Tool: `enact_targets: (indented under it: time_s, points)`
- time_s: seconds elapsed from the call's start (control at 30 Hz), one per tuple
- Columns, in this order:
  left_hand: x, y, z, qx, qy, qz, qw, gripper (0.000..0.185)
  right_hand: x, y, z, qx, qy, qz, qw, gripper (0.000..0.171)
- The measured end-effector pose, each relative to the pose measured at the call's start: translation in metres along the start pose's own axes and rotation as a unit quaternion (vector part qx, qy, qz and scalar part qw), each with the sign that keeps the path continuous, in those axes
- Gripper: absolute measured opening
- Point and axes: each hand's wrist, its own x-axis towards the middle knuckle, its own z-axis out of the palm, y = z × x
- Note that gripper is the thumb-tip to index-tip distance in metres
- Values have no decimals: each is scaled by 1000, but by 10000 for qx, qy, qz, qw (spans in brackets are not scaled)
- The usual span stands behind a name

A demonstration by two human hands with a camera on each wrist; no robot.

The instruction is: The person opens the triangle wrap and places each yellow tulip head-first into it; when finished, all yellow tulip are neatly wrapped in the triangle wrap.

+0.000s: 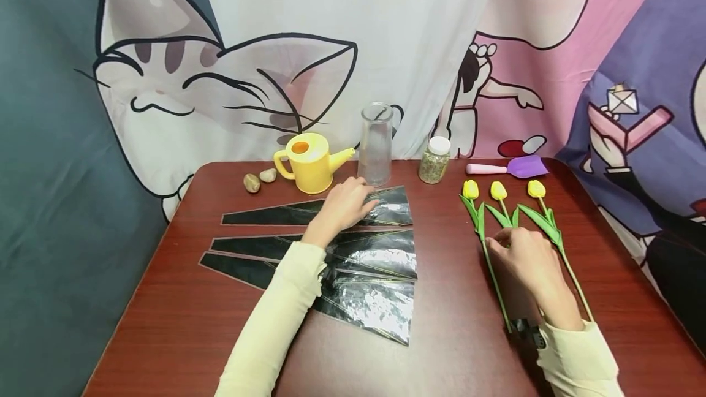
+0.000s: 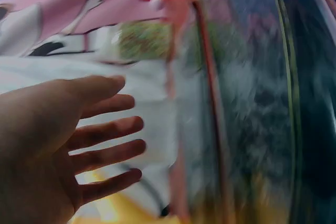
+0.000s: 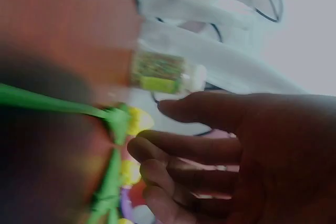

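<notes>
My left hand (image 1: 346, 204) hovers over the farthest of three black flower sleeves, near the foot of a clear glass vase (image 1: 375, 146). In the left wrist view its fingers (image 2: 107, 132) are spread and hold nothing. The sleeves lie flat: the far one (image 1: 394, 204), the middle one (image 1: 380, 250) and the near one (image 1: 369, 302). My right hand (image 1: 526, 256) is above three yellow tulips, with its fingers loosely bent and no object in them. The left tulip (image 1: 470, 190), middle tulip (image 1: 499, 191) and right tulip (image 1: 536, 189) lie on the table; my hand hides the middle stem.
Along the back of the table stand a yellow watering can (image 1: 312, 170) and a white-lidded jar of green bits (image 1: 434, 163). Two stones (image 1: 252, 183) lie at the left. A purple shovel (image 1: 526, 167) with a pink handle lies behind the tulips. A printed curtain (image 1: 287, 11) hangs behind.
</notes>
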Motion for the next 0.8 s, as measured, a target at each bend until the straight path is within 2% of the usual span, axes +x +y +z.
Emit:
enact_targets:
  time_s: [0.1, 0.23, 0.5, 0.8]
  points:
    - [19, 7, 13, -186, -82, 19, 9998, 26, -3, 3, 9, 30, -89, 255, 9996, 27]
    - [30, 13, 28, -238, -191, -8, 9995, 24, -3, 5, 14, 48, -226, 385, 9990, 25]
    - [34, 14, 40, -223, -252, -142, 9993, 28, -1, 3, 18, 97, -590, 529, 9968, 18]
    - [36, 15, 45, -369, 7, -241, 9990, 21, 0, 1, 18, 226, -695, 862, 9936, 16]
